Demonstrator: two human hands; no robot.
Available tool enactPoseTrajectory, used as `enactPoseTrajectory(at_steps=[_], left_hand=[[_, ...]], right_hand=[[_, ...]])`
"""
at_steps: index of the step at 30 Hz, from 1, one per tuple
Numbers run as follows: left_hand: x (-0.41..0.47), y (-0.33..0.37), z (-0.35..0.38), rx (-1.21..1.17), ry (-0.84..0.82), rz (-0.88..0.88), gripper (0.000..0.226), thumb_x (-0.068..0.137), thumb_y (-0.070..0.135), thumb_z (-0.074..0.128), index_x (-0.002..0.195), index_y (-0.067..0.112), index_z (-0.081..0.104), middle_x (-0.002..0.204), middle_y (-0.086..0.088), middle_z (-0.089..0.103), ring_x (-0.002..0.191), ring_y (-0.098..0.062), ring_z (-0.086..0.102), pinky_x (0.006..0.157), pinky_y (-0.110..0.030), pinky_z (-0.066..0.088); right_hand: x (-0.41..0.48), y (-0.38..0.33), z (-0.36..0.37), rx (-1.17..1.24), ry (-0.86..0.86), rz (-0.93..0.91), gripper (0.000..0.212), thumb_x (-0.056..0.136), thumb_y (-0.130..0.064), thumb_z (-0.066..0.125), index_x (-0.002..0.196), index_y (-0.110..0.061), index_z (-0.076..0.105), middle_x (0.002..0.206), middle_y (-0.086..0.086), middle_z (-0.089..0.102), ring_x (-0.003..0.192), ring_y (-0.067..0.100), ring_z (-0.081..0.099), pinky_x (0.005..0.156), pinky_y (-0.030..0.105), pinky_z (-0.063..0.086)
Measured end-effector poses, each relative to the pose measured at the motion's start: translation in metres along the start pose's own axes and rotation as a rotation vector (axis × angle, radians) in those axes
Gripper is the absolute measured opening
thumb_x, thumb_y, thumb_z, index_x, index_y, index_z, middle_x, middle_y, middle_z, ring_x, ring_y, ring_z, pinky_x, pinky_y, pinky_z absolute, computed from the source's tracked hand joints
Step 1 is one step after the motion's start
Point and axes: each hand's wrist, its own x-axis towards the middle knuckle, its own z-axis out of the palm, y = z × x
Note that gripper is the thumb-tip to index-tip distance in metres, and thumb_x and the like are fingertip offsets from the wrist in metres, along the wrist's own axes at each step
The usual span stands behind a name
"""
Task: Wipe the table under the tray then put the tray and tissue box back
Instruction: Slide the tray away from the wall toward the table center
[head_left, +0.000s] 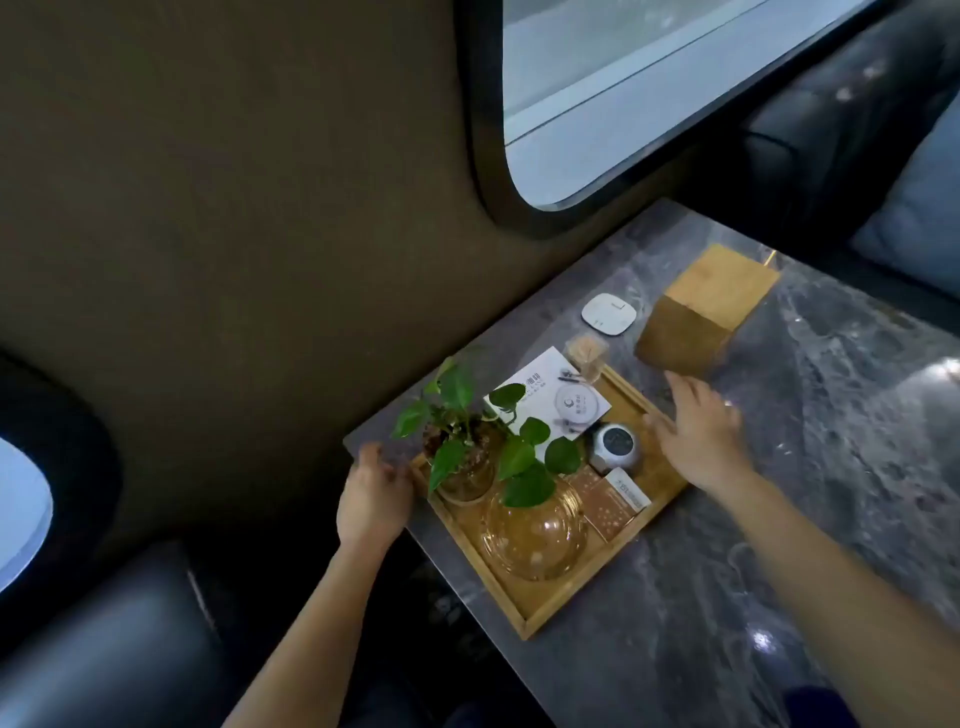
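A bamboo tray (535, 608) lies on the grey marble table (779, 519) close to the wall. It carries a green plant in a glass jar (465, 457), a clear glass bowl (535, 530), a round white gadget (615, 447), small boxes and a white card. Just beyond the tray stands a wooden tissue box (701, 312). My left hand (374, 499) is at the tray's left corner, fingers spread. My right hand (696, 431) hovers open over the tray's right rim, just below the tissue box. Neither hand holds anything.
A white square pad (609, 314) and a glass toothpick holder (587, 356) sit between the tray and the wall. Dark seats flank the table, with a blue cushion (924, 208) at the far right. A rounded window (649, 93) is set in the wall above.
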Motion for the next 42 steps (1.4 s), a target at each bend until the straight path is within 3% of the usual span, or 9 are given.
enactPoseTrajectory(at_steps=[3, 11, 17, 22, 29, 32, 35, 40, 42], left_hand=[[-0.009, -0.003, 0.012, 0.129, -0.093, -0.052, 0.034, 0.089, 0.028, 0.049, 0.117, 0.011, 0.039, 0.111, -0.021, 0.062, 0.097, -0.040, 0.059, 0.067, -0.035, 0.040], [-0.038, 0.002, 0.031, 0.113, -0.271, -0.080, 0.037, 0.083, 0.036, 0.049, 0.105, 0.011, 0.034, 0.094, -0.016, 0.064, 0.078, -0.039, 0.065, 0.076, -0.047, 0.054], [-0.055, -0.001, 0.056, 0.164, -0.218, -0.099, 0.059, 0.089, 0.039, 0.043, 0.128, 0.000, 0.021, 0.107, -0.021, 0.064, 0.090, -0.041, 0.064, 0.081, -0.045, 0.052], [-0.053, -0.005, 0.068, 0.299, -0.123, -0.073, 0.050, 0.095, 0.031, 0.028, 0.133, -0.002, 0.021, 0.109, -0.021, 0.062, 0.095, -0.042, 0.062, 0.078, -0.043, 0.047], [-0.050, -0.011, 0.071, 0.167, -0.096, -0.089, 0.041, 0.094, 0.027, 0.035, 0.121, -0.003, 0.032, 0.094, -0.022, 0.066, 0.086, -0.042, 0.063, 0.073, -0.043, 0.050], [-0.049, -0.011, 0.067, 0.140, -0.131, -0.080, 0.016, 0.094, 0.029, 0.034, 0.091, 0.014, 0.031, 0.094, -0.024, 0.065, 0.086, -0.045, 0.062, 0.069, -0.041, 0.046], [-0.052, -0.007, 0.062, 0.176, -0.148, -0.050, 0.027, 0.094, 0.029, 0.036, 0.074, 0.023, 0.019, 0.096, -0.025, 0.065, 0.088, -0.045, 0.062, 0.070, -0.041, 0.046], [-0.065, 0.008, 0.060, 0.232, -0.143, 0.082, 0.010, 0.094, 0.024, 0.036, 0.099, 0.015, 0.038, 0.096, -0.022, 0.065, 0.086, -0.038, 0.064, 0.065, -0.030, 0.040], [-0.070, 0.017, 0.064, 0.373, -0.216, 0.175, 0.014, 0.096, 0.021, 0.032, 0.106, 0.015, 0.038, 0.107, -0.019, 0.059, 0.091, -0.034, 0.063, 0.065, -0.032, 0.042]], right_hand=[[0.001, 0.004, 0.009, -0.019, -0.056, 0.057, 0.059, 0.086, -0.030, 0.055, 0.135, -0.008, 0.031, 0.138, 0.018, 0.041, 0.125, 0.036, 0.038, 0.101, 0.051, 0.029], [0.003, 0.012, 0.028, -0.058, -0.084, 0.096, 0.040, 0.087, -0.024, 0.052, 0.120, -0.002, 0.046, 0.123, 0.025, 0.049, 0.115, 0.041, 0.043, 0.095, 0.051, 0.034], [0.013, 0.001, 0.031, -0.181, -0.036, 0.045, 0.034, 0.091, -0.032, 0.044, 0.103, -0.001, 0.052, 0.107, 0.022, 0.057, 0.100, 0.037, 0.051, 0.081, 0.047, 0.044], [0.026, -0.001, 0.036, -0.324, 0.020, -0.080, 0.038, 0.094, -0.038, 0.036, 0.100, -0.003, 0.049, 0.099, 0.021, 0.063, 0.090, 0.038, 0.059, 0.064, 0.041, 0.044], [0.039, 0.011, 0.034, -0.354, -0.022, -0.277, 0.031, 0.093, -0.026, 0.047, 0.085, 0.003, 0.053, 0.068, 0.025, 0.066, 0.057, 0.041, 0.064, 0.048, 0.037, 0.041], [0.036, 0.014, 0.032, -0.398, -0.014, -0.307, 0.028, 0.089, -0.025, 0.054, 0.079, 0.002, 0.053, 0.062, 0.020, 0.065, 0.051, 0.038, 0.063, 0.042, 0.034, 0.039], [0.024, 0.024, 0.030, -0.379, 0.117, -0.343, 0.032, 0.070, -0.016, 0.077, 0.059, 0.001, 0.052, 0.039, 0.016, 0.054, 0.027, 0.031, 0.050, 0.027, 0.029, 0.038], [0.001, 0.052, 0.026, -0.391, 0.250, -0.323, 0.041, 0.090, -0.032, 0.036, 0.060, -0.005, 0.048, 0.034, 0.008, 0.048, 0.022, 0.025, 0.044, 0.028, 0.022, 0.031], [-0.010, 0.067, 0.022, -0.399, 0.276, -0.293, 0.040, 0.091, -0.032, 0.040, 0.062, -0.005, 0.048, 0.033, 0.007, 0.048, 0.022, 0.024, 0.044, 0.028, 0.023, 0.034]])
